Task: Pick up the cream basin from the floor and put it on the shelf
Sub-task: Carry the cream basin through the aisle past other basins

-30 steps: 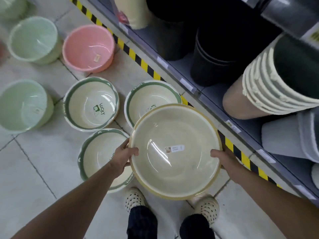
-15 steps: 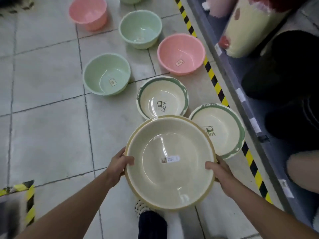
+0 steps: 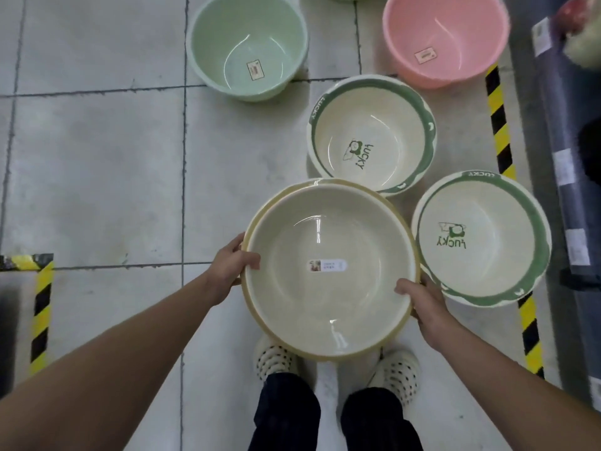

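I hold a large round cream basin [image 3: 328, 307] with a tan rim level above my feet; a small white label sticks to its inside bottom. My left hand [image 3: 232, 265] grips its left rim, thumb inside. At the lower right rim my right hand [image 3: 422, 304] grips it the same way. The grey shelf [image 3: 566, 164] runs along the right edge, only its front lip and price tags showing.
Two cream basins with green "LUCKY" rims [image 3: 370, 135] [image 3: 481, 239] sit on the tiled floor just beyond and to the right. A mint basin [image 3: 248, 43] and a pink basin [image 3: 445, 37] lie farther off. Yellow-black tape [image 3: 500, 125] borders the shelf.
My view has swung left and down, away from the shelf toward the floor. The basin stays held in both hands at the same grip.
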### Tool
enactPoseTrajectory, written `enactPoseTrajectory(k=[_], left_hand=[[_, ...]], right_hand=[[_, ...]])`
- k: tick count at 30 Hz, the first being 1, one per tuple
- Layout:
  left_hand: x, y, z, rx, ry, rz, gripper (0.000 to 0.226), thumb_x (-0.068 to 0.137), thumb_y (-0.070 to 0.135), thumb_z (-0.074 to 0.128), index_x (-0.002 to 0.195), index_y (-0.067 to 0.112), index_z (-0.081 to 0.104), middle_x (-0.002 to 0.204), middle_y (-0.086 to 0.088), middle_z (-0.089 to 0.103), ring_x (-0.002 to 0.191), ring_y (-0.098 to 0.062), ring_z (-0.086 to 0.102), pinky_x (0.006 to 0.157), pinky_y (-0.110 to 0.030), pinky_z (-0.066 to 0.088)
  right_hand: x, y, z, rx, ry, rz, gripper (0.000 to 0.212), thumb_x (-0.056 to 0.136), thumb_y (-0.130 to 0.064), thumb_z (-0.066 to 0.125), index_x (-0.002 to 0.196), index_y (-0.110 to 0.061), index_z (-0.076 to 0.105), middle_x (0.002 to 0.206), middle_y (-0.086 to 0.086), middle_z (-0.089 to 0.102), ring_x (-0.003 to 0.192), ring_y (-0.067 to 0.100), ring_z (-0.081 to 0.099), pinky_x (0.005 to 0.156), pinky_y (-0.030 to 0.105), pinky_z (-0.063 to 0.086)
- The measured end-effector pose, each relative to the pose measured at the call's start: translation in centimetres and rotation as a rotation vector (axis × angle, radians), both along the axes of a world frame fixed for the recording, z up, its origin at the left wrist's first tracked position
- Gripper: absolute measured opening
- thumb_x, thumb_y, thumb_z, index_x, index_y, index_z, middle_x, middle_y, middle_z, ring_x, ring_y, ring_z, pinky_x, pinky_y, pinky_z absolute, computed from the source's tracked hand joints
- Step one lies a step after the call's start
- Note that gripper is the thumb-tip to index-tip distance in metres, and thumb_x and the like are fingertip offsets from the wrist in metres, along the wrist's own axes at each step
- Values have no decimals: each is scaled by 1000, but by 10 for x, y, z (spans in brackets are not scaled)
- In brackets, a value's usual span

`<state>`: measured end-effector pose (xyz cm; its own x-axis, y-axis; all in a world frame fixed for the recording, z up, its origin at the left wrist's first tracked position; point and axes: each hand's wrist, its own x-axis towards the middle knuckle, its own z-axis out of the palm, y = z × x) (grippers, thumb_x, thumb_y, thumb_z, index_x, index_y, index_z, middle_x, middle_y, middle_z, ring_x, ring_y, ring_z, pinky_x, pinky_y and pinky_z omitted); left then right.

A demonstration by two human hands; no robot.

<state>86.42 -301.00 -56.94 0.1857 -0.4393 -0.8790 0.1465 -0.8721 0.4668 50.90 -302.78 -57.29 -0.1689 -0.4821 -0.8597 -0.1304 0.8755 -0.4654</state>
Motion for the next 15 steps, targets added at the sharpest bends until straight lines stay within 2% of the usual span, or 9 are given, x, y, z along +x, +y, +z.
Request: enactPoseTrajectory(k=[2,6,9,11,13,15], left_hand=[[-2,4,-23,4,11,29,71,67,-2,60,128,33,66,111,-5,69,95,-28,64,66,-33,52],[-5,13,-56,19,24,56,70,67,-3,58,126,33,67,111,-5,70,96,-30,64,67,-35,52],[-9,15,-73,31,32,53,70,70,-5,58,129,32,65,115,-7,69,97,-30,64,67,-35,54],[-10,15,-82,33,32,60,70,71,-7,57,130,32,64,116,-8,69,95,-29,65,63,-33,55],[-11,14,-91,35,28,65,71,71,-6,58,132,31,62,118,-9,69,95,-29,66,59,-31,57],[-12,14,-100,22,16,55,73,63,0,61,129,31,63,119,-12,69,101,-35,67,64,-34,60]], right_hand=[[0,-1,-20,21,-2,13,44,82,1,62,115,-28,64,110,8,71,93,26,66,78,38,55],[-1,-1,-47,19,27,4,43,66,-10,64,101,-34,68,112,11,72,101,34,67,93,51,55],[-5,1,-64,22,56,-14,38,70,-9,65,98,-35,67,113,12,71,107,38,66,98,58,53],[-5,2,-74,37,53,-22,44,66,-14,66,105,-36,67,115,11,71,107,36,66,98,56,53],[-6,3,-85,44,36,-27,64,61,-18,66,123,-35,64,118,8,70,108,33,66,97,52,55],[-5,5,-95,45,33,-52,75,61,-18,66,134,-33,59,120,6,70,108,31,65,96,49,55]])
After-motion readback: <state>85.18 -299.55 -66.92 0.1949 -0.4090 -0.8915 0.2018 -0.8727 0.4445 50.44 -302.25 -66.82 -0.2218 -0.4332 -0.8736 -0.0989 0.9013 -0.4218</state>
